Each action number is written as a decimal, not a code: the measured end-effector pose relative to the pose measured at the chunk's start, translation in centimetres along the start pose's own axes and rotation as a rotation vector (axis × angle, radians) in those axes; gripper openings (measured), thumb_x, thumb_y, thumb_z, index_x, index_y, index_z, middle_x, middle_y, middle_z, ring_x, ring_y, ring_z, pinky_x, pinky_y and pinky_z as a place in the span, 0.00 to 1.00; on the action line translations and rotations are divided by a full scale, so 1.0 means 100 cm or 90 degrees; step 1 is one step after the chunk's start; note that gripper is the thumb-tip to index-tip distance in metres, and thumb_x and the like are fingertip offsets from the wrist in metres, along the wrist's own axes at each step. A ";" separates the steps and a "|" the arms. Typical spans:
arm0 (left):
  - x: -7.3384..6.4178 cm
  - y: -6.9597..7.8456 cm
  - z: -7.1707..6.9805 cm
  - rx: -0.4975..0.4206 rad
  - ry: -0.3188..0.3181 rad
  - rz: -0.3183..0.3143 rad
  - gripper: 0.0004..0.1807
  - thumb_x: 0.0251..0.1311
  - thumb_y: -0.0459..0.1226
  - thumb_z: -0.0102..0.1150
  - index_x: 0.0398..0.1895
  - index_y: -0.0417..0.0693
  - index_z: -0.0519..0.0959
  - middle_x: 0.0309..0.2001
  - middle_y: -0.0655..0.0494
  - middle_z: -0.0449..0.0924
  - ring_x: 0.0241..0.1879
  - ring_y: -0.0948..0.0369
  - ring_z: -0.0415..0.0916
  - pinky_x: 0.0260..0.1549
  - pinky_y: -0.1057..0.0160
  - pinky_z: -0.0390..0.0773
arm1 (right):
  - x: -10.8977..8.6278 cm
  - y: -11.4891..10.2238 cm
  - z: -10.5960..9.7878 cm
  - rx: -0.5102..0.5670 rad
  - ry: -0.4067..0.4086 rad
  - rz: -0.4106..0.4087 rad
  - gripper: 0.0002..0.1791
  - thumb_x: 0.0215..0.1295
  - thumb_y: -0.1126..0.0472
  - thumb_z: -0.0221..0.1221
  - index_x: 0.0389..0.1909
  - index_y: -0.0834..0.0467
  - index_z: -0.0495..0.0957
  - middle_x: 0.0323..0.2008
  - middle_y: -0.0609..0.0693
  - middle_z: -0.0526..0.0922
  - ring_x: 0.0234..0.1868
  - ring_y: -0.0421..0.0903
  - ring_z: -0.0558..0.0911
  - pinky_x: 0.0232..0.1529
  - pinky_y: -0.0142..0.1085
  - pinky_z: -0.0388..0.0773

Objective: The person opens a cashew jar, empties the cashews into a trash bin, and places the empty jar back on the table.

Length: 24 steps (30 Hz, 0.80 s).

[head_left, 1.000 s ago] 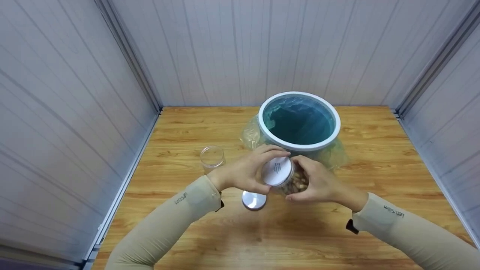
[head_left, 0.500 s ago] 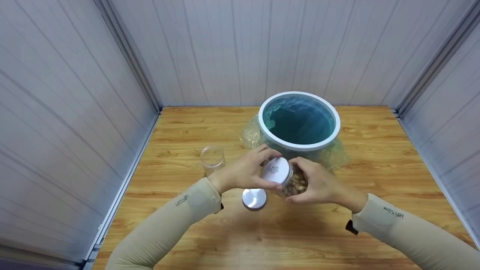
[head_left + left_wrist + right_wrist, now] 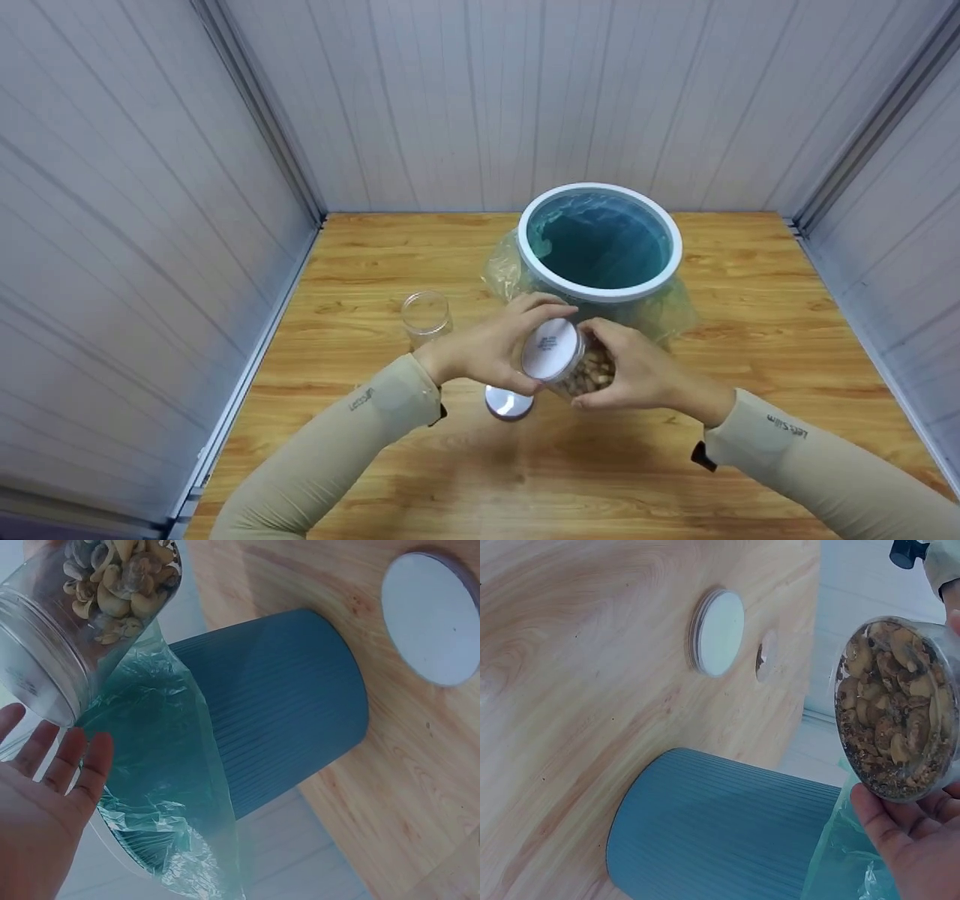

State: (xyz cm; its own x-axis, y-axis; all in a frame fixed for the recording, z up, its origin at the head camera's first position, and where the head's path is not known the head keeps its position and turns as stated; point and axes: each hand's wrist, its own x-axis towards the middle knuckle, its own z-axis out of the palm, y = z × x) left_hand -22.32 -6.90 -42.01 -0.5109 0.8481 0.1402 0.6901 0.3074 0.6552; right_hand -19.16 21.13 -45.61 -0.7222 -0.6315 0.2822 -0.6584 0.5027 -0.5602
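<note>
In the head view a clear plastic jar of cashews (image 3: 591,370) is tilted in the air, its white lid (image 3: 551,349) facing up and left. My right hand (image 3: 637,364) grips the jar's body; in the right wrist view the nuts (image 3: 892,705) show through the jar's base. My left hand (image 3: 495,349) is at the lid, thumb below and fingers above. The left wrist view shows that hand's fingers (image 3: 94,769) fairly straight and spread beside the lid's edge. Its thumb is hidden there. Beneath lies a loose white lid (image 3: 508,403) on the table.
Behind the hands stands a blue bin (image 3: 277,705) with a white rim (image 3: 675,247) and a green plastic liner (image 3: 660,315). Left of the hands is a clear open jar (image 3: 425,319), partly behind the left wrist. Panel walls (image 3: 465,105) enclose the wooden table (image 3: 375,255).
The left thumb and fingers have shifted round the lid, and the print on the lid has turned. The right hand keeps its grip on the jar, nearly still.
</note>
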 end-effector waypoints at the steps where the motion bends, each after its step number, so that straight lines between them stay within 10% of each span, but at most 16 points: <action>1: 0.000 0.000 0.000 -0.007 -0.004 0.003 0.55 0.52 0.42 0.77 0.85 0.50 0.62 0.81 0.49 0.58 0.76 0.52 0.60 0.66 0.52 0.77 | 0.000 0.000 0.000 0.002 0.000 0.003 0.47 0.49 0.43 0.84 0.65 0.61 0.75 0.55 0.51 0.84 0.51 0.44 0.83 0.51 0.43 0.88; 24: -0.012 0.002 -0.012 -0.043 0.105 -0.039 0.48 0.55 0.49 0.81 0.79 0.54 0.69 0.72 0.55 0.69 0.66 0.58 0.70 0.59 0.56 0.83 | 0.000 0.001 -0.002 0.034 0.036 -0.001 0.47 0.49 0.43 0.85 0.65 0.60 0.75 0.56 0.50 0.84 0.51 0.44 0.82 0.50 0.41 0.88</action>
State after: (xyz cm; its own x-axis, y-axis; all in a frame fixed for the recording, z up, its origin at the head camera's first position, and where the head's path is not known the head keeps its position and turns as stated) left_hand -22.17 -8.37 -41.10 -0.6318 0.7447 0.2151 0.6223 0.3219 0.7135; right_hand -19.24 21.28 -45.53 -0.7330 -0.5971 0.3259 -0.6485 0.4690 -0.5995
